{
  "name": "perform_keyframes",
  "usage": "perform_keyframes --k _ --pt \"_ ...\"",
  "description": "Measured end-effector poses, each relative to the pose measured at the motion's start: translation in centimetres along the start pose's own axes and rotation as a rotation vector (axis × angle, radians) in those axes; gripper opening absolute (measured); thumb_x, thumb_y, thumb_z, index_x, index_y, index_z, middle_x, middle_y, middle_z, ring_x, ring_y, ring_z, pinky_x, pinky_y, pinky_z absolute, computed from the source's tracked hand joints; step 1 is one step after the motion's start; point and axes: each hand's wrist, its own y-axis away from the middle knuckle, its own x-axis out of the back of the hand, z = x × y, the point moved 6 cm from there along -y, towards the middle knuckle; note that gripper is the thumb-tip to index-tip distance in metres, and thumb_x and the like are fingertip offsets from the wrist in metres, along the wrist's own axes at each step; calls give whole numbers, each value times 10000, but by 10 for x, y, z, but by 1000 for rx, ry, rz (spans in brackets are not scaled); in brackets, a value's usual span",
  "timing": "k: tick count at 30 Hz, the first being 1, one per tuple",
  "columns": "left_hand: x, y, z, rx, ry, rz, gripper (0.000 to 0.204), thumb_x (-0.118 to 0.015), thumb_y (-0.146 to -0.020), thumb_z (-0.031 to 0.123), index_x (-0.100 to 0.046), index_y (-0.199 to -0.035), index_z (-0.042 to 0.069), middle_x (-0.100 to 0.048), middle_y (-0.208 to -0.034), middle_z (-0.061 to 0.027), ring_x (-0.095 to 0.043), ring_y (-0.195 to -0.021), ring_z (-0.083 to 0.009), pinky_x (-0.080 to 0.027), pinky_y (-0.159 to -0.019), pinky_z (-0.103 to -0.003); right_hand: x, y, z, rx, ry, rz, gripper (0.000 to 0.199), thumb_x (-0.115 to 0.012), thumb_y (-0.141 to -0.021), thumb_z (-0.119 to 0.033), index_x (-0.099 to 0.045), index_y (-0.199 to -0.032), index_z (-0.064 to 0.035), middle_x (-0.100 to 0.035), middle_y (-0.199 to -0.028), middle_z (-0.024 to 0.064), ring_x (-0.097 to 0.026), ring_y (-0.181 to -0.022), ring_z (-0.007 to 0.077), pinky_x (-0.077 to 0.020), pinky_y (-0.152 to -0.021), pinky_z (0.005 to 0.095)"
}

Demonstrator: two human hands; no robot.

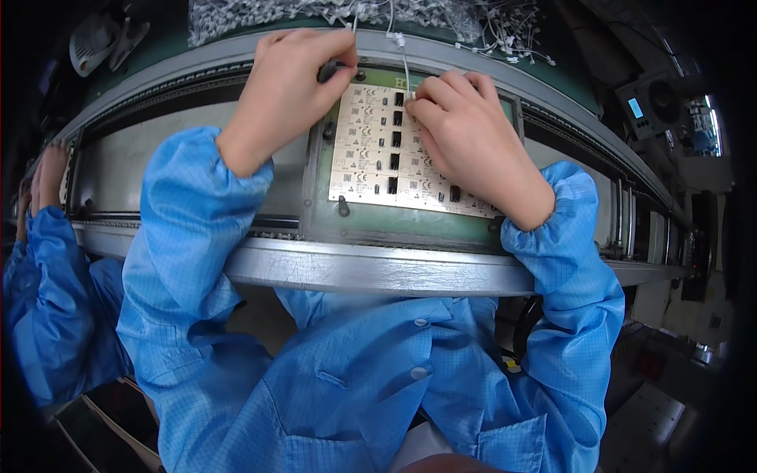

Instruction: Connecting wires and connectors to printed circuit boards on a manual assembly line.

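Note:
My right hand [467,130] is over the circuit board panel [367,169], its thumb and fingers pinching a thin white wire [406,67] just above the panel's far edge. The wire runs up from the fingertips, past a small white connector [399,39]. My left hand [296,91] is at the panel's far left corner with its fingers curled in. Another white wire length [355,22] meets its fingertips, though the grip itself is partly hidden. The cream panel carries rows of small black components and lies in a green fixture [371,225].
Metal conveyor rails [378,264] run along both sides of the fixture. Behind them is a heap of white connector wires [276,17] in clear plastic. A co-worker's hand [52,173] and blue sleeve are at the far left. A device with a lit screen [635,107] stands at right.

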Motion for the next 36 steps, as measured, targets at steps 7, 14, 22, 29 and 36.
perform_keyframes --k 7,14,22,29,36 --pt "-5 18 8 199 -79 -64 71 -729 -842 177 -705 -905 152 -687 -905 17 -595 -1098 -243 -342 -1034 -503 -12 -13 56 -136 -382 12 181 -630 -948 -173 -752 -1031 -67 -694 -1010 97 -665 -948 260 -506 -891 437" --pt "-2 15 4 270 -134 -101 74 -770 -810 199 -754 -868 156 -669 -1012 59 -538 -1113 -239 -314 -1021 -462 -34 -89 89 -570 -221 92 237 -665 -844 -236 -742 -821 -14 -720 -824 228 -712 -815 414 -547 -788 512" --pt "-6 15 0 301 -49 -157 59 -764 -803 190 -771 -854 160 -670 -995 71 -534 -1078 -241 -345 -950 -450 -7 -83 104 -553 -680 256 234 -669 -877 -197 -736 -861 27 -732 -773 210 -741 -766 316 -581 -723 413" --pt "-2 15 -3 226 -137 -139 56 -744 -809 187 -776 -845 159 -674 -957 56 -536 -1057 -254 -366 -908 -442 25 -52 112 -740 -1102 221 209 -714 -969 -145 -594 -1075 -10 -663 -799 36 -597 -631 90 -464 -551 219" --pt "3 17 6 135 -151 -131 71 -760 -822 138 -774 -881 102 -677 -930 6 -562 -979 -258 -470 -861 -390 20 29 127 -756 -1454 360 178 -659 -1023 -214 -625 -1067 -44 -705 -925 69 -664 -756 114 -530 -693 223"
